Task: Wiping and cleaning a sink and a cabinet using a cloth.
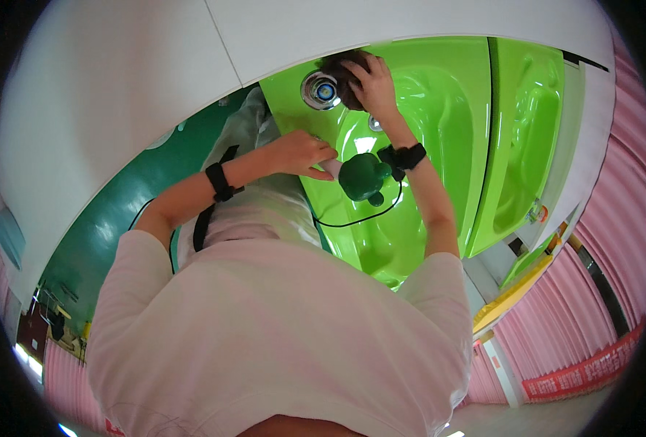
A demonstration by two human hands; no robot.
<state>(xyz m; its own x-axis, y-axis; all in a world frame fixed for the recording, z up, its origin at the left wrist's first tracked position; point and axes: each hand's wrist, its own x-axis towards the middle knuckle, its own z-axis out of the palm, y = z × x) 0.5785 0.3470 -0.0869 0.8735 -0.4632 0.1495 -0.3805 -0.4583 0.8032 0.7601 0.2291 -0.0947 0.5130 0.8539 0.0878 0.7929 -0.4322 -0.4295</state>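
Observation:
Between the thumb and fingers of my left hand (302,154) is the pale handle of a green round-headed thing (361,177) with ear-like bumps. It is over the near part of a glossy bright-green tub (439,95). Farther off, the bent fingers of my right hand (372,84) are pressed around a dark brown, soft-looking thing (346,81) at the tub's far rim; its kind I cannot make out. Right beside that is a round chrome fitting (320,90) with a blue centre. A smaller metal fitting (374,124) shows in the tub below my right hand.
A second green basin (530,124) adjoins the tub on the right. White panels (141,65) stand along the far side, over a dark green floor (101,226). A black cord (359,221) hangs from my right wristband (409,156). Pink pleated curtains (556,306) hang at the right.

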